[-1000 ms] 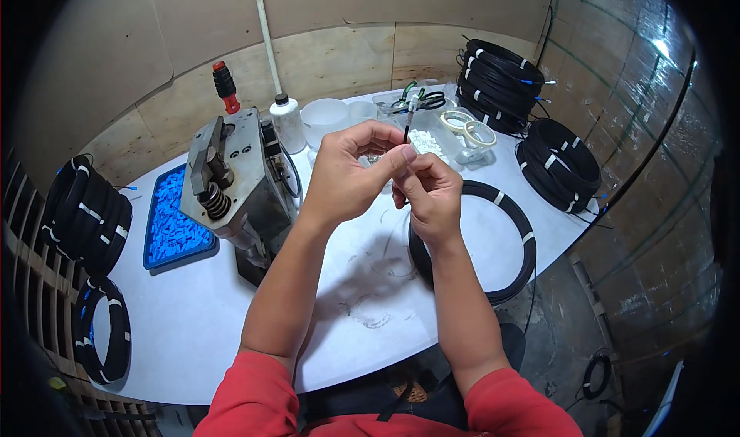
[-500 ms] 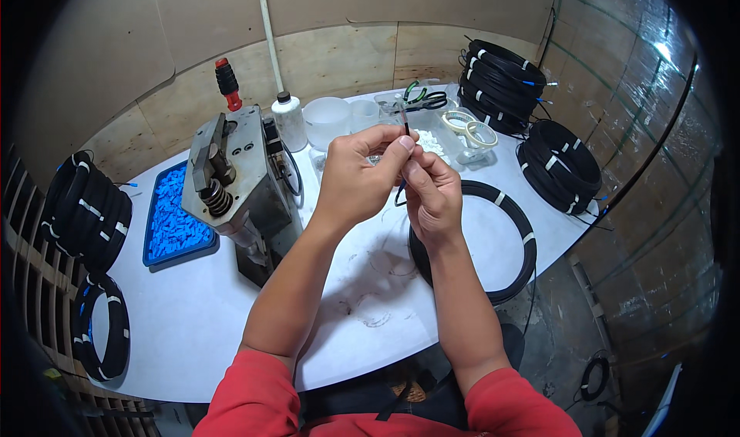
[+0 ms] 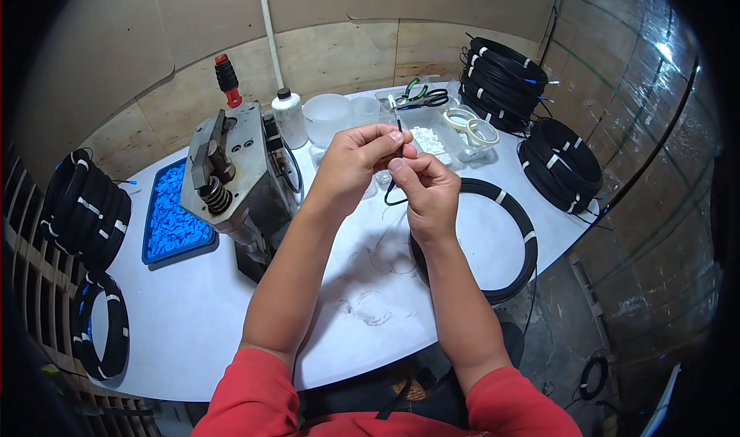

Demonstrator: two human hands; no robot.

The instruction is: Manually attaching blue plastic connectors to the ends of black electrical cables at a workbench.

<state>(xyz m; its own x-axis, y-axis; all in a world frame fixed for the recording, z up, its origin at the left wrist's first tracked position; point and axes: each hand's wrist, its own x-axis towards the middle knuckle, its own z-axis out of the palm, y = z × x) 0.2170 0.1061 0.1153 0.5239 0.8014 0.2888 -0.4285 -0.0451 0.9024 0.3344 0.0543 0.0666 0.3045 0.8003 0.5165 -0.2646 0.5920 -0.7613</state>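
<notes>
A black cable (image 3: 398,124) with a pale tip is pinched by the left hand (image 3: 356,163) and the right hand (image 3: 432,194) above a white table (image 3: 181,321). A tied black coil (image 3: 527,253) is partly covered by the right forearm (image 3: 466,298); at left, a metal machine (image 3: 248,156) is flanked by a blue tray (image 3: 179,255) of small blue pieces (image 3: 176,217).

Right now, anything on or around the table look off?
Two things: dark, ring-like smudges on the white table in front of the person, marring an otherwise pale surface; and a small black coil lying on the floor at lower right, apart from the coils on the table.
</notes>
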